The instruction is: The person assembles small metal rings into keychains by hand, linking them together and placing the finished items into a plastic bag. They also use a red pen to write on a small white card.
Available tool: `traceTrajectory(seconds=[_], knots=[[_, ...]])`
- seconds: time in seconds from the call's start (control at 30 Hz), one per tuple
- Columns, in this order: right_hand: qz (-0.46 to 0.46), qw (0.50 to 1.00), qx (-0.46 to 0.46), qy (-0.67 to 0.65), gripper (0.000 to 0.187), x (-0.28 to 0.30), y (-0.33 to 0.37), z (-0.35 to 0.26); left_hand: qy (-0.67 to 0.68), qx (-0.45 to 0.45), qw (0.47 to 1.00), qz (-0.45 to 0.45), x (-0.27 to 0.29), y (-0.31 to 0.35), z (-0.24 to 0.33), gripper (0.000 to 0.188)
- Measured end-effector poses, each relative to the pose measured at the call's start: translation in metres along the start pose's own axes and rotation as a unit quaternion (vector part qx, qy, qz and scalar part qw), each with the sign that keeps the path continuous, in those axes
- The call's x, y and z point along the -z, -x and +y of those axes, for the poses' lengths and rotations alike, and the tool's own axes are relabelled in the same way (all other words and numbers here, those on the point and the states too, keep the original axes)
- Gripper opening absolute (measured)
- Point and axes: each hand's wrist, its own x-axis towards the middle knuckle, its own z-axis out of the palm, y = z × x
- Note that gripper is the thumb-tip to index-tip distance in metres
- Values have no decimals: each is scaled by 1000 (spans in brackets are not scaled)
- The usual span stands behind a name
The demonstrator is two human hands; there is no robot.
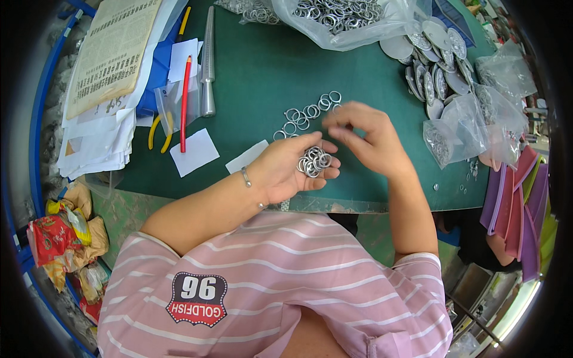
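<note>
My left hand (pixel 292 167) is turned palm up near the table's front edge, its fingers curled under a small heap of silver metal rings (pixel 313 161). To its right, my right hand (pixel 370 134) hovers over the green table, thumb and forefinger close together and a little blurred. Whether anything is between those fingertips I cannot make out. Just beyond both hands runs a loose row of similar rings (pixel 311 111), slanting from beside the left hand up to the right. The ring at its far right end is partly hidden behind my right fingers.
A clear bag of rings (pixel 346 27) lies at the back. Round metal discs (pixel 439 59) pile up at the right, near small plastic bags (pixel 456 134). At the left are a tapered metal rod (pixel 208 65), a red pen (pixel 185 104), white cards (pixel 194 153) and stacked papers (pixel 98 119).
</note>
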Motion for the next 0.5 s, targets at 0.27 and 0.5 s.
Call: traceTrajectory(seconds=[0.27, 0.5], knots=[[141, 983, -87, 78, 18, -19, -4, 31, -25, 8, 1000, -11, 5, 2, 0, 23], [160, 871, -312, -344, 13, 6, 8, 11, -12, 9, 1000, -24, 6, -2, 0, 24]])
